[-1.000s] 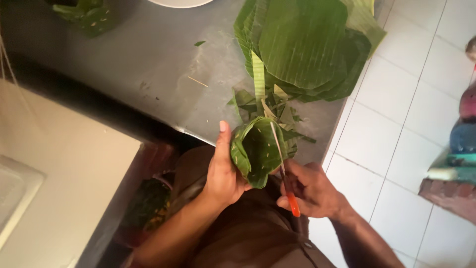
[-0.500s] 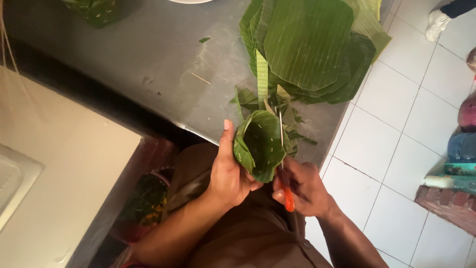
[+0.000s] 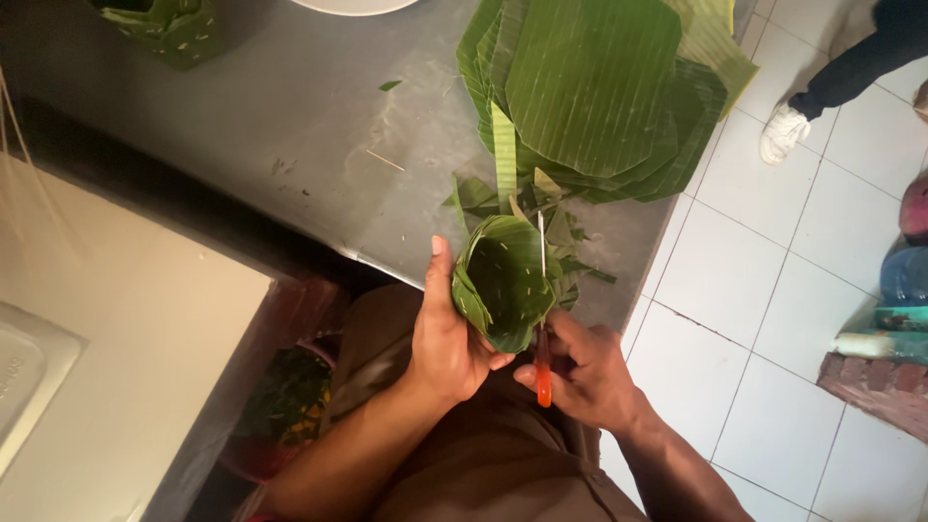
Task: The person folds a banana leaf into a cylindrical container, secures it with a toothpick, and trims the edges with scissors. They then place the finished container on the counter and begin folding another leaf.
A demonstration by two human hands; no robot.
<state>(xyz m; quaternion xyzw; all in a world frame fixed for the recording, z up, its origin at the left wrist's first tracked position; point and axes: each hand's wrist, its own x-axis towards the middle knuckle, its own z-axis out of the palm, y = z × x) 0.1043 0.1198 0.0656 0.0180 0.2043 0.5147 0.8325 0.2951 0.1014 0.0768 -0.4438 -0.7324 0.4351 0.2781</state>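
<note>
My left hand (image 3: pixel 447 338) grips a green banana-leaf cup (image 3: pixel 503 280) from its left side, the open mouth facing up at me. My right hand (image 3: pixel 585 377) holds scissors with orange handles (image 3: pixel 543 372); the thin blades run up along the cup's right rim. Both hands hover at the near edge of a grey metal table (image 3: pixel 290 145). Leaf trimmings (image 3: pixel 565 256) lie on the table just behind the cup.
A stack of cut banana leaves (image 3: pixel 599 92) lies on the table's far right. Another folded leaf cup (image 3: pixel 169 29) sits at the far left, a white plate (image 3: pixel 353 5) at the top edge. A person's leg and white shoe (image 3: pixel 783 130) stand on the tiled floor.
The leaf cup has turned so its mouth opens more toward me, and the scissors have shifted along its right rim. A person's foot has come into view at the top right.
</note>
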